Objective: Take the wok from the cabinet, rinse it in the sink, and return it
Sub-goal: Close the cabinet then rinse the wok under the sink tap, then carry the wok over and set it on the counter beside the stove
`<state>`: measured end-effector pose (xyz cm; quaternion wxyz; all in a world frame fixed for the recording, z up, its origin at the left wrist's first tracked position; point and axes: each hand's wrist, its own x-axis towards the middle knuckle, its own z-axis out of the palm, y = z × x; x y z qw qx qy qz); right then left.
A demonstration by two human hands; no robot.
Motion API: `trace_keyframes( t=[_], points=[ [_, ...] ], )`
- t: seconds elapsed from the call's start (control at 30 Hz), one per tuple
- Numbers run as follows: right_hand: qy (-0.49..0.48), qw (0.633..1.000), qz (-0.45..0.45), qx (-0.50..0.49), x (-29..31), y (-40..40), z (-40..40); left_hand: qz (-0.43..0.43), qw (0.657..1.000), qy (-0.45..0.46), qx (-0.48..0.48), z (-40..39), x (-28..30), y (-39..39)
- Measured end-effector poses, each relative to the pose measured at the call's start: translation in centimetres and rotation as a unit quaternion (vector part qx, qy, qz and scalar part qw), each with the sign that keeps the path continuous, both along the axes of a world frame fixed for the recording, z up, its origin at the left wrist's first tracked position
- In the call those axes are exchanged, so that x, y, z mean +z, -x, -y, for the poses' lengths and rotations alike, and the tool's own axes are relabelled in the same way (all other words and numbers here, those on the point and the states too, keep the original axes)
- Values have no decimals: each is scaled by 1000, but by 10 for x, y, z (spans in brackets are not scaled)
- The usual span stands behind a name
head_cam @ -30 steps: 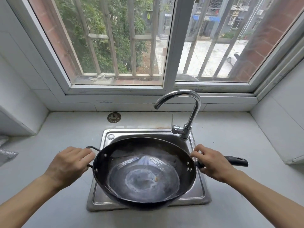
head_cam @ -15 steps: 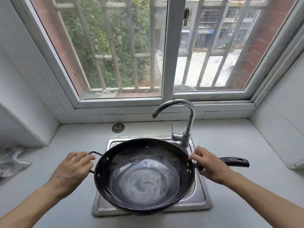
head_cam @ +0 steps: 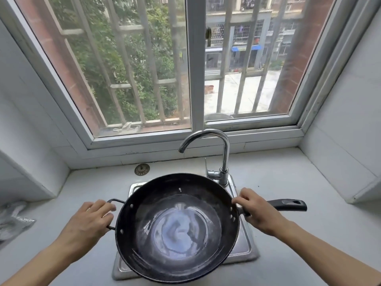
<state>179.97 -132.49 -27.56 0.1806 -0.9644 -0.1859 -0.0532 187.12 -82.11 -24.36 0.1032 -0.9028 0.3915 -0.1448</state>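
A black wok (head_cam: 177, 228) with a wet, shiny inside hangs level over the steel sink (head_cam: 245, 246), covering most of the basin. My left hand (head_cam: 88, 221) grips the wok's small wire loop handle on the left. My right hand (head_cam: 257, 211) is closed around the base of the long black handle (head_cam: 288, 204), which points right. The chrome faucet (head_cam: 222, 157) curves over the wok's far rim; no water runs from it.
A white countertop (head_cam: 309, 193) surrounds the sink, with tiled walls on both sides and a barred window behind. A round metal drain cover (head_cam: 142, 169) lies behind the sink. Crumpled silvery plastic (head_cam: 12, 219) sits at the left edge.
The wok has risen a little and come nearer to me, still level, with both hands holding it. My view has tilted up toward the window.
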Motion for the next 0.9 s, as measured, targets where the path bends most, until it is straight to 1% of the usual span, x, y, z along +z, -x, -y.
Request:
trace_keyframes(
  t=[0.2,0.37,0.47,0.57,0.7,0.8,0.9],
  points=[
    [23,998,7,-54,23,41,-13,-50,998,34,-10,3,13,-9],
    [39,992,5,-123,39,92,-35,-77,992,87,-58,1,20,-15],
    [57,983,-1,-176,45,133,-43,-100,987,97,-80,12,14,-20],
    [64,972,-15,-224,55,182,-46,-109,982,97,-120,32,8,-12],
    [57,955,-21,-292,67,254,-45,-103,969,97,-205,74,13,2],
    [57,931,-23,-359,72,312,-40,-105,957,97,-254,115,23,17],
    [35,908,-27,-416,76,376,-37,-94,941,93,-311,159,39,44]
  ],
)
